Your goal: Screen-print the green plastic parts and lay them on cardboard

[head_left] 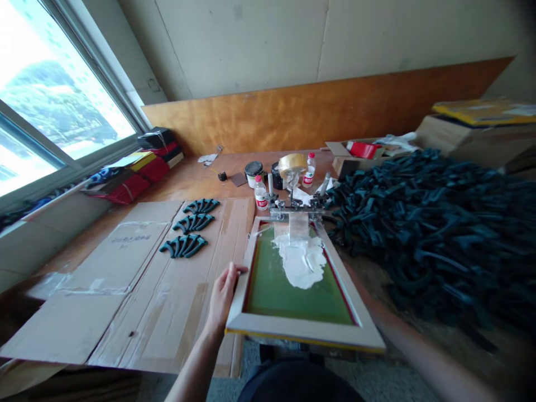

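Left hand [224, 290] at left edge of screen frame [301, 330] | right hand hidden

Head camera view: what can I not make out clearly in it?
In the head view:
Right hand: hidden behind the frame; only the forearm shows.
Anything beneath the green screen: covered by it.
Writing on the cardboard: too small and faint.
Dark piece at the left hand: too small to identify.
Dark pile's right end: blurred, cut off by the picture edge.
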The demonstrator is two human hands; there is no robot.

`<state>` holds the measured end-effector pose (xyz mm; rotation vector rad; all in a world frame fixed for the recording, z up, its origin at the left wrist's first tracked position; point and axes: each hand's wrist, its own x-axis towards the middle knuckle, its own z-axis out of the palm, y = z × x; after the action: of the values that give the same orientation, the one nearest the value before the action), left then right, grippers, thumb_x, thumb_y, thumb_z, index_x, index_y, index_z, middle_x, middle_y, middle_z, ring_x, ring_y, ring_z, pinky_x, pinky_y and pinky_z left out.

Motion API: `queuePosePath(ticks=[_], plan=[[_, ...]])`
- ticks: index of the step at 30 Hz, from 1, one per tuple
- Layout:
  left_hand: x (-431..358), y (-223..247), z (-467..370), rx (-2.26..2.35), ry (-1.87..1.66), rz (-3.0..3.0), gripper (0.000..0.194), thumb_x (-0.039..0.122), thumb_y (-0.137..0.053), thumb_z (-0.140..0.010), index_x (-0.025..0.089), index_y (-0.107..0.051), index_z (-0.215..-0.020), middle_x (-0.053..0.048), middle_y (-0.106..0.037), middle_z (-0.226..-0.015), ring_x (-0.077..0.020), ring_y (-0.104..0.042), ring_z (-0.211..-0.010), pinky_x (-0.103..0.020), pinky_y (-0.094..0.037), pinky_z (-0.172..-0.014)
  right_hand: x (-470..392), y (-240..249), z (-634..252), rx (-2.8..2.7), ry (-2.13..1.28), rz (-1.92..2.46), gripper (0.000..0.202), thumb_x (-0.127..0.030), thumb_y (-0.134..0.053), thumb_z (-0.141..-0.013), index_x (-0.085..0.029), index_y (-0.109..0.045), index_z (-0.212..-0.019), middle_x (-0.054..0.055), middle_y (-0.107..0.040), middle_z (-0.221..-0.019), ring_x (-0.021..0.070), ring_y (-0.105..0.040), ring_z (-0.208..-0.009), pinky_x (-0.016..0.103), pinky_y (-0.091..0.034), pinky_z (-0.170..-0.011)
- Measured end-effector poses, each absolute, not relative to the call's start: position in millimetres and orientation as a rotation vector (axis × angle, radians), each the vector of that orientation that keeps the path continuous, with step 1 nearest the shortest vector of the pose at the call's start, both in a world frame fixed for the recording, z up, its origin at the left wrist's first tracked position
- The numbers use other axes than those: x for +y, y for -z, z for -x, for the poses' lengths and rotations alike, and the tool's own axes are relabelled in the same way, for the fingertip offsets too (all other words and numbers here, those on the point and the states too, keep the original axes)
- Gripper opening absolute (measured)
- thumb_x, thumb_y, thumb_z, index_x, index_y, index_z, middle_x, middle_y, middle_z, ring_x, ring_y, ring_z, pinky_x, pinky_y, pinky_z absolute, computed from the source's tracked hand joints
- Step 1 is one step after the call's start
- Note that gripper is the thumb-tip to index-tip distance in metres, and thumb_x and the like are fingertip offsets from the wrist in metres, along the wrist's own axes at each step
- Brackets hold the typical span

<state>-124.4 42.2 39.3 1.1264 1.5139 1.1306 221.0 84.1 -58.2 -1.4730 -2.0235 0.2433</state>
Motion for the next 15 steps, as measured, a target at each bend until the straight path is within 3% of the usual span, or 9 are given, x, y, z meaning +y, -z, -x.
queuePosePath(ticks=[3,5,7,9,12,15], plan=[[34,20,132,1.462,-0.94,-1.146,0.072,0.063,-0.054,-0.078,0.019,-0.049,-0.134,0.002,-0.059,-0.068,-0.0138,-0.054,-0.062,-0.023,-0.041,-0.058,109,30,-233,-1.902,-0.214,1.493,0.037,-0.04,-0.04,-0.096,-0.015,-0.066,-0.102,0.009,-0.064,-0.095,0.0191,-0.063,-0.078,0.034,-0.054,-0.07],[36,50,134,1.496,-0.885,-1.215,0.076,0.059,-0.053,-0.081,0.019,-0.036,-0.144,0.005,-0.053,-0.063,-0.012,-0.049,-0.058,-0.022,-0.038,-0.057,128,8,-219,-1.89,-0.175,1.456,0.036,-0.038,-0.053,-0.09,-0.017,-0.059,-0.119,0.013,-0.059,-0.113,0.023,-0.062,-0.091,0.037,-0.053,-0.077],[39,67,135,1.558,-0.841,-1.273,0.071,0.056,-0.05,-0.084,0.019,-0.037,-0.144,0.005,-0.051,-0.063,-0.0118,-0.048,-0.058,-0.022,-0.037,-0.056,144,-9,-192,-2.02,-0.136,1.417,0.052,-0.033,-0.068,-0.079,-0.019,-0.052,-0.127,0.013,-0.054,-0.123,0.0266,-0.056,-0.105,0.039,-0.05,-0.088],[41,74,135,1.588,-0.808,-1.295,0.067,0.053,-0.049,-0.084,0.018,-0.041,-0.141,0.004,-0.052,-0.064,-0.0124,-0.049,-0.059,-0.023,-0.037,-0.056,148,-15,-164,-2.24,-0.145,1.44,0.044,-0.024,-0.072,-0.075,-0.019,-0.057,-0.116,0.011,-0.059,-0.113,0.0265,-0.056,-0.104,0.037,-0.048,-0.087],[42,73,136,1.589,-0.791,-1.303,0.062,0.052,-0.049,-0.084,0.017,-0.047,-0.137,0.003,-0.054,-0.067,-0.0135,-0.05,-0.061,-0.024,-0.038,-0.057,131,-8,-144,-2.488,-0.196,1.453,0.008,-0.014,-0.064,-0.079,-0.019,-0.062,-0.085,0.006,-0.064,-0.086,0.0221,-0.058,-0.084,0.03,-0.047,-0.074],[40,68,135,1.585,-0.798,-1.288,0.059,0.052,-0.048,-0.085,0.018,-0.049,-0.134,0.002,-0.055,-0.069,-0.0147,-0.052,-0.064,-0.024,-0.04,-0.06,100,-1,-154,-2.633,-0.22,1.165,0.016,-0.007,-0.052,-0.083,-0.019,-0.062,-0.08,0.006,-0.063,-0.08,0.0215,-0.056,-0.083,0.03,-0.043,-0.073]])
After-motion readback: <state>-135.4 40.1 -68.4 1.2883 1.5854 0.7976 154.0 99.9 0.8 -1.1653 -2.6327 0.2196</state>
